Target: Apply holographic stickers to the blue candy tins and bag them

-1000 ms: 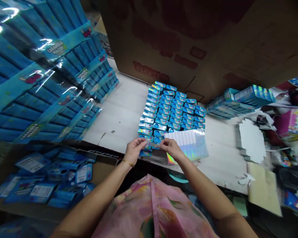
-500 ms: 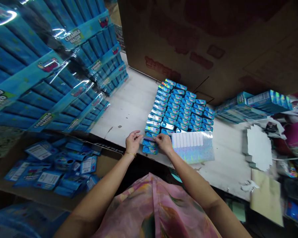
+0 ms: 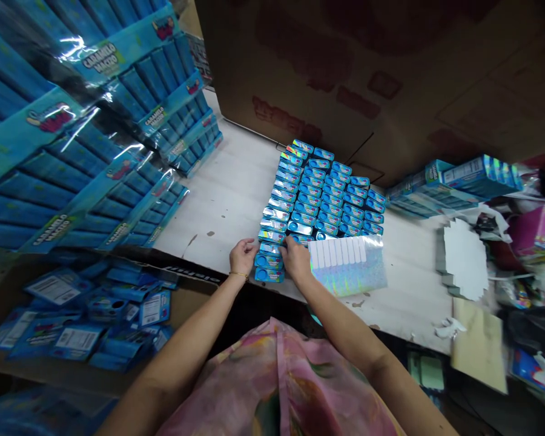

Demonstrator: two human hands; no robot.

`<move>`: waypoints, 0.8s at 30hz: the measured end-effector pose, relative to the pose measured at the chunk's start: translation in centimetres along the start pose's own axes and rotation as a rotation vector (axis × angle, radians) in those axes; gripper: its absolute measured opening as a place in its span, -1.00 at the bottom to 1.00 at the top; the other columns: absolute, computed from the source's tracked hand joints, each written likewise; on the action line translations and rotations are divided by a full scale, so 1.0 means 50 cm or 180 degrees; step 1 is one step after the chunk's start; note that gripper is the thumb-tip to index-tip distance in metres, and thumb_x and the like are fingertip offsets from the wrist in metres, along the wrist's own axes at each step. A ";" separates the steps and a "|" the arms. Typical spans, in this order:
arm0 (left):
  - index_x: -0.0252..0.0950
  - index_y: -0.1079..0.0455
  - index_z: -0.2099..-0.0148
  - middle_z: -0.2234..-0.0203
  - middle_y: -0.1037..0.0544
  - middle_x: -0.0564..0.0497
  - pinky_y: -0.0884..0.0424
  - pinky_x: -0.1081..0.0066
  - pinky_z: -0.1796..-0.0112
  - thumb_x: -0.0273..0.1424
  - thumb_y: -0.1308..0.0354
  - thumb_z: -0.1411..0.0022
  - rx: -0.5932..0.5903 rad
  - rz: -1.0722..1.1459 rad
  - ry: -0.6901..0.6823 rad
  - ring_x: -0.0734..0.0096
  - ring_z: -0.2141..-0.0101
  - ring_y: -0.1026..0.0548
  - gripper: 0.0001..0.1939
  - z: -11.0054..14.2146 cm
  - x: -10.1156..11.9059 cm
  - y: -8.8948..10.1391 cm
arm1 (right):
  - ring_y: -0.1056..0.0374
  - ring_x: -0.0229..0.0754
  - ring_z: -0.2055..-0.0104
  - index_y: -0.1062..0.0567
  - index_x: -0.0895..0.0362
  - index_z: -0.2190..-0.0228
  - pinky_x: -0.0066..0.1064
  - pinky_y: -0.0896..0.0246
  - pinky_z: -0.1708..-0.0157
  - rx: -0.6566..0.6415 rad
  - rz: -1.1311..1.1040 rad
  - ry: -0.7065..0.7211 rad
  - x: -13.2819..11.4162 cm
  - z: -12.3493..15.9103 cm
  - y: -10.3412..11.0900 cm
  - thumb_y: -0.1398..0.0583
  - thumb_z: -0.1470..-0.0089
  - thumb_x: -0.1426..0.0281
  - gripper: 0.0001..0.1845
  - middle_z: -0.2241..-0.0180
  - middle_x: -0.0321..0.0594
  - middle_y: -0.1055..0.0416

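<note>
Several columns of small blue boxes (image 3: 269, 275) stand packed tight on the tabletop (image 3: 227, 206), presumably to line up their tops. The left hand (image 3: 242, 257) and right hand (image 3: 297, 260) flank one column's near end — whether either grips anything, I cannot tell. A shiny sheet (image 3: 349, 275) lies beside the right hand, seemingly for easy reach.

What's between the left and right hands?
In the head view, the near end of the leftmost column of small blue Caramelo boxes lies between the left hand and the right hand.
</note>
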State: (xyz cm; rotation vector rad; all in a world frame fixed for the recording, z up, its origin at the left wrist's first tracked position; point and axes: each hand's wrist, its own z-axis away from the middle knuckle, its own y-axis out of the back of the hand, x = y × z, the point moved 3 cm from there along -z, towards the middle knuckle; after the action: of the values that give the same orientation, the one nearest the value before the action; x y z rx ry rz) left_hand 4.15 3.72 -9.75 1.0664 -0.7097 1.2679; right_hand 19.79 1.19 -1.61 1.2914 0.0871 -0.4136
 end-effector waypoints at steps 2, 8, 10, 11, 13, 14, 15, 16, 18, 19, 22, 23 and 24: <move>-0.34 -0.36 0.27 0.56 -0.43 0.05 -0.32 0.42 0.36 -0.32 -0.11 0.11 0.0239 -0.0266 -0.0040 0.46 0.50 -0.39 -0.69 0.003 -0.004 0.020 | -0.32 -0.19 0.33 -0.40 0.03 0.19 -0.44 -0.10 0.39 0.0207 0.0011 0.0346 0.014 0.020 0.015 0.04 -0.13 0.30 -0.72 0.33 -0.19 -0.40; -0.26 -0.36 0.20 0.35 -0.46 -0.03 -0.28 0.36 0.21 -0.28 0.03 -0.10 0.0069 -0.0924 -0.1240 0.35 0.29 -0.40 -0.74 0.061 0.107 0.001 | -0.28 -0.20 0.28 -0.41 0.14 0.17 -0.42 -0.16 0.26 0.1371 -0.0340 0.0233 0.198 0.070 0.127 0.08 -0.12 0.40 -0.66 0.33 -0.12 -0.34; -0.23 -0.35 0.17 0.24 -0.46 -0.04 -0.21 0.33 0.11 -0.27 0.05 -0.13 -0.0436 -0.1233 -0.1881 0.32 0.18 -0.36 -0.73 0.088 0.168 -0.065 | -0.27 -0.18 0.23 -0.42 0.17 0.19 -0.39 -0.17 0.22 0.1802 -0.0420 -0.0044 0.290 0.077 0.176 0.08 -0.11 0.41 -0.66 0.28 -0.08 -0.33; -0.22 -0.34 0.14 0.20 -0.45 -0.04 -0.16 0.31 0.08 -0.25 0.04 -0.14 -0.0668 -0.1417 -0.2122 0.30 0.13 -0.33 -0.72 0.100 0.196 -0.106 | -0.26 -0.16 0.20 -0.42 0.18 0.20 -0.38 -0.18 0.21 0.1941 -0.0391 -0.0174 0.334 0.078 0.198 0.08 -0.11 0.41 -0.66 0.26 -0.06 -0.32; -0.21 -0.30 0.07 0.12 -0.41 -0.04 -0.11 0.27 0.06 -0.23 0.04 -0.14 -0.1051 -0.1813 -0.2430 0.25 0.08 -0.28 -0.67 0.120 0.240 -0.196 | -0.24 -0.13 0.16 -0.42 0.19 0.19 -0.34 -0.17 0.18 0.1973 -0.0196 -0.0316 0.409 0.069 0.229 0.07 -0.11 0.41 -0.66 0.22 -0.03 -0.31; -0.21 -0.28 0.04 0.10 -0.39 -0.05 -0.10 0.26 0.07 -0.22 0.03 -0.14 -0.1202 -0.2019 -0.2505 0.23 0.06 -0.26 -0.65 0.126 0.254 -0.241 | -0.23 -0.12 0.15 -0.42 0.19 0.18 -0.33 -0.16 0.16 0.1873 -0.0058 -0.0304 0.437 0.059 0.236 0.07 -0.11 0.41 -0.65 0.19 -0.02 -0.31; -0.22 -0.27 0.03 0.10 -0.38 -0.07 -0.10 0.24 0.09 -0.21 0.02 -0.13 -0.1335 -0.2224 -0.2536 0.20 0.07 -0.25 -0.63 0.130 0.263 -0.284 | -0.22 -0.12 0.13 -0.42 0.18 0.16 -0.32 -0.15 0.15 0.1736 0.0060 -0.0249 0.458 0.046 0.239 0.06 -0.11 0.40 -0.65 0.16 -0.03 -0.30; -0.24 -0.27 0.03 0.11 -0.39 -0.09 -0.11 0.24 0.12 -0.22 0.01 -0.12 -0.1445 -0.2421 -0.2519 0.19 0.08 -0.25 -0.63 0.132 0.267 -0.323 | -0.21 -0.12 0.12 -0.42 0.16 0.15 -0.32 -0.14 0.13 0.1582 0.0160 -0.0168 0.473 0.032 0.236 0.05 -0.11 0.40 -0.66 0.14 -0.05 -0.30; -0.26 -0.32 0.11 0.18 -0.39 -0.10 -0.14 0.24 0.19 -0.24 -0.03 -0.10 -0.1561 -0.2749 -0.2371 0.17 0.12 -0.26 -0.68 0.131 0.261 -0.385 | -0.20 -0.12 0.11 -0.43 0.09 0.14 -0.31 -0.12 0.13 0.1274 0.0351 0.0014 0.486 0.005 0.220 0.01 -0.10 0.39 -0.68 0.09 -0.12 -0.30; -0.26 -0.35 0.18 0.21 -0.39 -0.10 -0.14 0.25 0.22 -0.25 -0.04 -0.10 -0.1548 -0.2862 -0.2264 0.17 0.15 -0.26 -0.73 0.130 0.253 -0.406 | -0.19 -0.11 0.10 -0.43 0.04 0.15 -0.30 -0.11 0.13 0.1127 0.0464 0.0121 0.486 -0.006 0.208 -0.01 -0.10 0.37 -0.69 0.08 -0.16 -0.30; -0.25 -0.37 0.34 0.26 -0.37 -0.08 -0.14 0.27 0.26 -0.28 -0.04 -0.10 -0.1316 -0.2989 -0.2022 0.19 0.18 -0.26 -0.82 0.126 0.230 -0.435 | -0.17 -0.08 0.07 -0.41 -0.03 0.13 -0.25 -0.08 0.14 0.0728 0.0922 0.0483 0.479 -0.019 0.170 -0.01 -0.10 0.38 -0.69 0.06 -0.18 -0.30; -0.25 -0.37 0.37 0.26 -0.36 -0.08 -0.14 0.27 0.26 -0.28 -0.03 -0.10 -0.1238 -0.2986 -0.1992 0.20 0.18 -0.26 -0.83 0.126 0.224 -0.438 | -0.17 -0.08 0.07 -0.40 -0.01 0.10 -0.24 -0.07 0.14 0.0656 0.1036 0.0573 0.479 -0.017 0.158 0.00 -0.11 0.39 -0.67 0.05 -0.17 -0.30; -0.25 -0.37 0.38 0.26 -0.36 -0.07 -0.14 0.27 0.26 -0.28 -0.03 -0.10 -0.1183 -0.2977 -0.1980 0.20 0.19 -0.25 -0.83 0.126 0.220 -0.439 | -0.16 -0.08 0.08 -0.37 0.01 0.08 -0.25 -0.07 0.14 0.0613 0.1117 0.0639 0.481 -0.013 0.148 0.01 -0.12 0.41 -0.66 0.05 -0.15 -0.30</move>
State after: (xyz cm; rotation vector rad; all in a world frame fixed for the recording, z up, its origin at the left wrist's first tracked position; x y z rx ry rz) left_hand 28.47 3.19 -2.69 1.2551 -0.7222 -0.0128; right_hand 44.66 -2.61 -2.01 1.5025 -0.0122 0.0099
